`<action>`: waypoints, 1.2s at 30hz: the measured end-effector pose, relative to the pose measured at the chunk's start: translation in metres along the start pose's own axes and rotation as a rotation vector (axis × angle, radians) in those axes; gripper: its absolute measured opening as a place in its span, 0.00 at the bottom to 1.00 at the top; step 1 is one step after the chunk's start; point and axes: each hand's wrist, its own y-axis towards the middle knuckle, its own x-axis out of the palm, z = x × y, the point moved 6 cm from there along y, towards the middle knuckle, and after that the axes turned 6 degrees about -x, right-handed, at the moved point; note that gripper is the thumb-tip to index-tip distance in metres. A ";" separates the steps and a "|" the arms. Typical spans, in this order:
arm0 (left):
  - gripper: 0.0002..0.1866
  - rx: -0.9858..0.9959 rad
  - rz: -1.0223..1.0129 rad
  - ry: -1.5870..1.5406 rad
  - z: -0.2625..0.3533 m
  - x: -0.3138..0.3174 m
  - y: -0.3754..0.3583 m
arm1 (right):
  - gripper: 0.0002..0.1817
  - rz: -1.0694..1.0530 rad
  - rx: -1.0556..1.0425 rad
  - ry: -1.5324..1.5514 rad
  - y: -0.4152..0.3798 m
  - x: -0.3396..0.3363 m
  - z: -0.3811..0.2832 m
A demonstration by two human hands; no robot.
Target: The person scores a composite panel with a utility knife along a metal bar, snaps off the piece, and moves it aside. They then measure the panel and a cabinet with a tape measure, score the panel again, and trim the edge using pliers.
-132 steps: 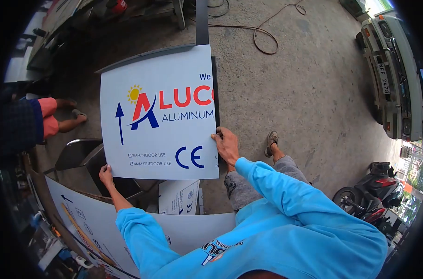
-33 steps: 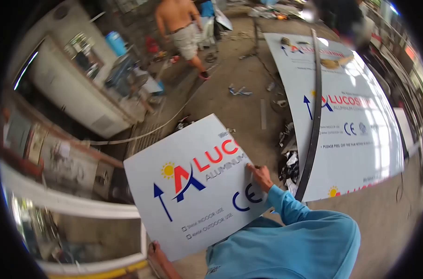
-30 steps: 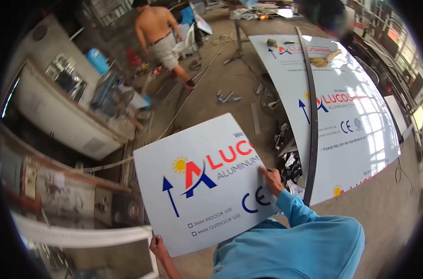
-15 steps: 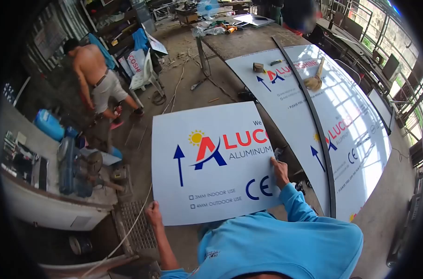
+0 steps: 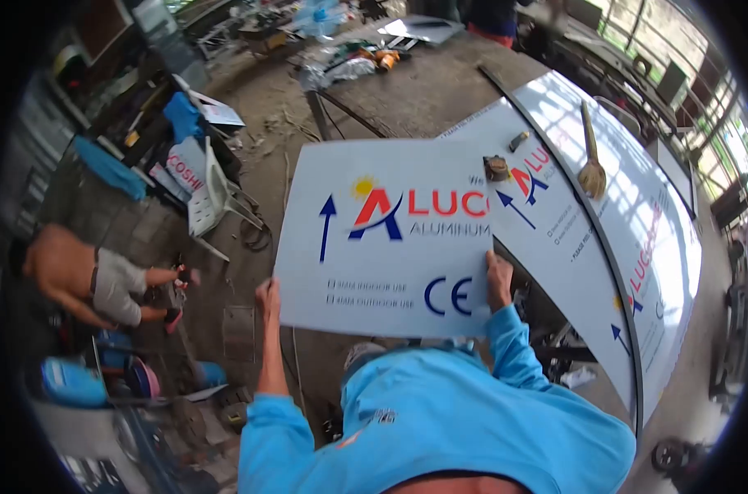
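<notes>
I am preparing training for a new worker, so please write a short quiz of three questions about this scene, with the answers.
1. True or false: the left hand and the right hand hold opposite edges of the smaller panel.
2. Seen in the picture, the broom on the larger sheet lies: (a) left of the dark bar, (b) right of it, (c) under it.
3. Fill in the colour: the arrow printed on the smaller panel is ____.

Key: 1. True. 2. b. 3. Blue.
</notes>
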 end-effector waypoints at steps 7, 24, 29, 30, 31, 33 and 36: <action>0.17 0.148 -0.238 0.085 0.109 0.181 0.252 | 0.17 0.251 0.225 0.283 0.129 0.050 0.017; 0.30 0.628 -0.372 0.380 0.220 0.459 0.546 | 0.19 0.837 0.179 -0.105 0.365 0.174 0.069; 0.30 0.051 -0.710 0.086 0.179 0.458 0.606 | 0.23 0.877 0.346 -0.695 0.420 0.228 0.049; 0.30 0.070 -0.784 0.118 0.181 0.464 0.601 | 0.23 0.858 0.397 -0.731 0.424 0.225 0.043; 0.29 -0.035 -0.796 -0.040 0.179 0.465 0.602 | 0.23 0.829 0.437 -0.765 0.430 0.225 0.031; 0.27 -0.256 -0.767 -0.207 0.167 0.472 0.608 | 0.22 0.802 0.515 -0.874 0.439 0.219 0.011; 0.26 0.368 -0.554 0.131 0.193 0.458 0.609 | 0.23 0.510 0.672 -0.993 0.439 0.221 -0.008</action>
